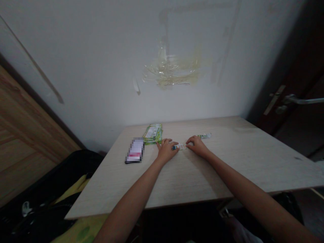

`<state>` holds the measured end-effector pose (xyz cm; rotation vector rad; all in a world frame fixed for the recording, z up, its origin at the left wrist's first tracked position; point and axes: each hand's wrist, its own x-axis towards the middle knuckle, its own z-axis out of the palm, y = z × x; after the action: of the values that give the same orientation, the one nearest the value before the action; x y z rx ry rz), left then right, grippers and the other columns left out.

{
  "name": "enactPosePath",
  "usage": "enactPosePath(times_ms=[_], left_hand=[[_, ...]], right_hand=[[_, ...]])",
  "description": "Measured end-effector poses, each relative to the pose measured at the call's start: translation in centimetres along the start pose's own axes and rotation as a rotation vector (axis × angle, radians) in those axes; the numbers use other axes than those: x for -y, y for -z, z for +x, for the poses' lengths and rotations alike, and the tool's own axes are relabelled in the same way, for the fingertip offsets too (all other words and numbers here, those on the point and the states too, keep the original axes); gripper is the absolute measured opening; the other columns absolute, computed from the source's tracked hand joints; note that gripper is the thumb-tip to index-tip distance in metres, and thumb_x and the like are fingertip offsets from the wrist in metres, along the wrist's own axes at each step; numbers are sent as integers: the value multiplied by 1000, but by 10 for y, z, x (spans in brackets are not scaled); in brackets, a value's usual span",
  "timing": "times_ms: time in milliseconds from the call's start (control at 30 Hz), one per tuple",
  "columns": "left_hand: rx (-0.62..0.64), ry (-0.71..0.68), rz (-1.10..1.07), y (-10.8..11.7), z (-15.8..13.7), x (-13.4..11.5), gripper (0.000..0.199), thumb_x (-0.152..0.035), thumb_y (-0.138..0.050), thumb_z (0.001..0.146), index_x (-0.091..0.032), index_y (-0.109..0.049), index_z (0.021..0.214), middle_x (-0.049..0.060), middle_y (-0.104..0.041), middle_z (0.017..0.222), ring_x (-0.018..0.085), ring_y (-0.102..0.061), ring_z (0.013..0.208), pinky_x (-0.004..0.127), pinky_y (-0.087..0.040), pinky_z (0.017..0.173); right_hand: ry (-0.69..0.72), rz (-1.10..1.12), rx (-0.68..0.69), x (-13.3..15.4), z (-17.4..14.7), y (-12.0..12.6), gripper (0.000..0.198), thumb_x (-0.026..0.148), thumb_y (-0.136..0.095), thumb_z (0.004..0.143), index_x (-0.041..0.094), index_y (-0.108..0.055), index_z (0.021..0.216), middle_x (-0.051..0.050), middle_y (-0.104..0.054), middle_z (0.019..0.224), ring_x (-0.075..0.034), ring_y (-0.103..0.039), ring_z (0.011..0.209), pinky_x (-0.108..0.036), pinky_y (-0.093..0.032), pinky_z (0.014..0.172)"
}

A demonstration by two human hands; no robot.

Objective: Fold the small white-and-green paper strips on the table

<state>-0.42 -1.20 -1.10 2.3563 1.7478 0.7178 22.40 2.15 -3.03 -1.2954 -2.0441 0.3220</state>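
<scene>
A small whitish printed strip (181, 146) lies low over the table between my two hands, dark blue at its left end. My left hand (167, 151) pinches that left end between thumb and forefinger, its other fingers spread on the tabletop. At the opposite end, my right hand (197, 145) has its thumb and fingertips closed on the strip. A narrow green-and-white wrapper piece (205, 136) lies just beyond the right hand. Behind the left hand is a stack of green printed packets (153, 133). The strip's exact kind is too small to make out.
A phone (135, 150) with a blurred-out screen lies on the pale wooden table (182, 182), left of my left hand. The wall (101, 67) rises directly behind the table. A door handle (301, 100) is at the right, and dark bags (76, 165) stand at the left.
</scene>
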Motion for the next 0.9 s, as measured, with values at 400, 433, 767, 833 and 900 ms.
enactPosePath(times_ms=[400, 433, 767, 833, 900], left_hand=[[-10, -34, 25, 2, 0, 0, 28, -48, -58, 91, -43, -70, 116, 5, -59, 131, 28, -43, 130, 64, -19, 112], [-11, -37, 27, 1, 0, 0, 28, -48, -57, 91, -43, -70, 117, 5, -59, 131, 28, -43, 130, 63, -19, 112], [-5, 25, 43, 1, -1, -3, 35, -59, -54, 90, -45, -69, 119, 5, -58, 135, 31, -39, 133, 68, -10, 114], [3, 26, 58, 1, -1, -4, 38, -62, -56, 87, -46, -67, 120, 5, -56, 138, 32, -37, 134, 70, -9, 113], [11, 21, 70, 1, -2, -4, 39, -62, -57, 86, -48, -66, 122, 4, -55, 141, 33, -36, 135, 72, -7, 112]], right_hand=[[25, 24, 34, 12, 0, 5, 14, 23, -68, 77, 16, -76, 85, -9, -74, 90, -24, -64, 94, -37, -44, 91], [10, 29, 24, 12, -1, 5, 15, 22, -68, 76, 16, -76, 87, -9, -74, 92, -25, -64, 95, -37, -45, 91], [2, 261, 95, 17, -2, 6, 24, 11, -64, 71, 17, -76, 92, -6, -76, 90, -20, -69, 87, -33, -51, 87], [6, 291, 115, 17, -2, 5, 23, 11, -64, 72, 17, -75, 91, -6, -76, 89, -19, -70, 86, -33, -52, 87], [4, 308, 131, 16, -2, 5, 22, 12, -64, 73, 17, -75, 92, -6, -76, 89, -19, -70, 85, -33, -52, 87]])
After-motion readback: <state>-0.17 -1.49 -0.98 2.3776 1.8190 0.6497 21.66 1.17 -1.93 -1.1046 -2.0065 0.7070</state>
